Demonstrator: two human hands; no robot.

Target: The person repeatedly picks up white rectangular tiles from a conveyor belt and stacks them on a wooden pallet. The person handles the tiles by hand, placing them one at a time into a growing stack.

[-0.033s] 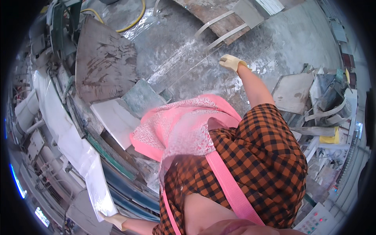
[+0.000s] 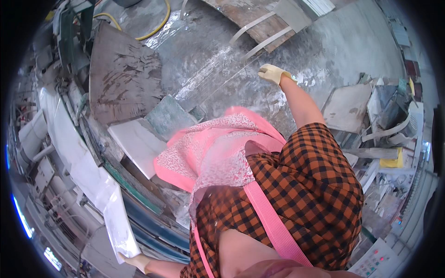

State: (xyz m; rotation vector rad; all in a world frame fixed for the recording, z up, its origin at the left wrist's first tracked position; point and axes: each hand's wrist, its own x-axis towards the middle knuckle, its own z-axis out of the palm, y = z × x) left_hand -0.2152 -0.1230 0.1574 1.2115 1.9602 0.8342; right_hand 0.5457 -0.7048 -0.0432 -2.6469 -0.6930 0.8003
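Note:
My left hand (image 2: 136, 262), in a pale cream glove, is at the near end of a long, glossy white stone slab (image 2: 121, 227) at the lower left. Its fingers close on the slab's end, partly hidden by the edge. Other white slab surface (image 2: 76, 160) runs on beyond it, along the machine. Out to my right, over the wet floor, hangs my right hand (image 2: 274, 74) in a matching glove. Its fingers are loosely bent and a little apart, with nothing visible in them. A pink patterned apron (image 2: 218, 139) covers my front.
A worn brown board (image 2: 125, 76), a white slab (image 2: 136, 144) and a greenish slab (image 2: 170, 116) lie ahead of me. Grey wet floor (image 2: 222, 69) spreads beyond. Stone offcuts (image 2: 347, 109) pile up at right, above a button panel (image 2: 375, 262). A yellow hose (image 2: 160, 30) curves far off.

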